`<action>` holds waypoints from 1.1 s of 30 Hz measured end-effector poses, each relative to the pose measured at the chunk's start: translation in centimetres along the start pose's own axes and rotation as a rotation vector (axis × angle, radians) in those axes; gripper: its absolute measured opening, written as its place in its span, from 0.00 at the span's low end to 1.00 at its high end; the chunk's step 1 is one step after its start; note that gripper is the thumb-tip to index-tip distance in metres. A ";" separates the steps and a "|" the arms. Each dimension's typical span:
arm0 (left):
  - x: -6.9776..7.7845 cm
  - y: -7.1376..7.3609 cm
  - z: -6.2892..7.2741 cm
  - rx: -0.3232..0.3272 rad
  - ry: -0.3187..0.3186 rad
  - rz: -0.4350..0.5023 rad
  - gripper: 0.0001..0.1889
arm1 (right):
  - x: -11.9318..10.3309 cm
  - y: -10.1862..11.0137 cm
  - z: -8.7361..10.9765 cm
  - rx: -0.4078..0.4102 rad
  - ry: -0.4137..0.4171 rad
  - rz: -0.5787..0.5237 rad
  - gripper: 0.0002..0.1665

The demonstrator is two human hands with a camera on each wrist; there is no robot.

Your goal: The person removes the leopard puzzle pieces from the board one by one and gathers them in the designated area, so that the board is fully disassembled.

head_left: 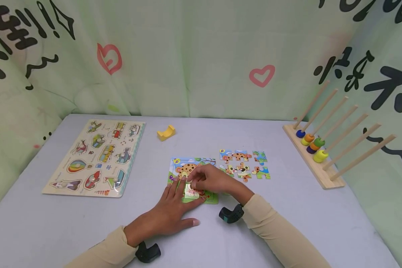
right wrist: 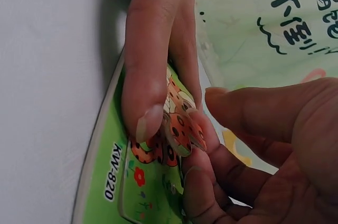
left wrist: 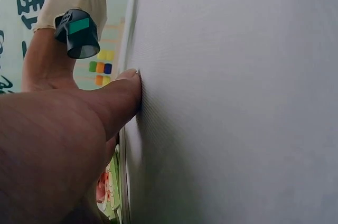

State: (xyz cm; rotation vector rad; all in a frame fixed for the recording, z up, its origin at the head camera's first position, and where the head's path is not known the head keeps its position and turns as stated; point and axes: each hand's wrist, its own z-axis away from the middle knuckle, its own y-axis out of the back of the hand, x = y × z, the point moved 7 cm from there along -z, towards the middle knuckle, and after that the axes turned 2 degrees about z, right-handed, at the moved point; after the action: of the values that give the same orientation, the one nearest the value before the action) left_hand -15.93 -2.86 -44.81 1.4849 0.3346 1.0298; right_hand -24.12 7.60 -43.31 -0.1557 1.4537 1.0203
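A jigsaw board (head_left: 214, 199) with a spotted cartoon leopard and a green border lies at the middle of the table. My left hand (head_left: 169, 213) rests on it, fingers straight and spread, thumb out over the tablecloth. Above the board, my right hand (head_left: 214, 179) has curled fingers holding a small spotted jigsaw piece (right wrist: 178, 135), which stands tilted off the board in the right wrist view. The left fingers are right beside that piece. Several loose jigsaw pieces (head_left: 242, 171) lie in rows to the board's right. My hands cover part of the picture.
A wooden peg puzzle (head_left: 97, 156) with vehicle shapes lies at the left. Behind the jigsaw sits a yellow curved block (head_left: 166, 133). At the right, a wooden rack (head_left: 333, 183) carries tall dowels and coloured beads. Green curtains (head_left: 187, 74) hang behind the table.
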 end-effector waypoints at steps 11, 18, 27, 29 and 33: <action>0.0 0.1 -0.1 0.006 0.004 -0.023 0.30 | -0.3 0.0 0.0 0.026 -0.040 0.006 0.11; -0.1 0.0 -0.1 -0.009 0.018 -0.036 0.31 | -0.5 0.7 0.0 0.071 -0.048 0.035 0.10; -0.2 -0.2 -0.1 -0.025 0.034 -0.026 0.31 | 0.0 2.8 1.3 0.115 -0.072 0.031 0.12; -0.2 -0.2 -0.1 -0.020 0.031 -0.022 0.31 | 0.2 3.3 1.7 0.126 -0.063 0.024 0.13; -0.1 -0.2 -0.1 -0.010 0.026 -0.021 0.31 | 0.6 4.1 2.5 0.128 -0.028 0.014 0.14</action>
State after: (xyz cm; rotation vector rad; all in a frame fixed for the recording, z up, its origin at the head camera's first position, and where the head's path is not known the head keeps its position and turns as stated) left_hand -16.00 -2.84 -45.03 1.4571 0.3623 1.0339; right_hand -25.04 11.87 -41.38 -0.0387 1.4920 0.9338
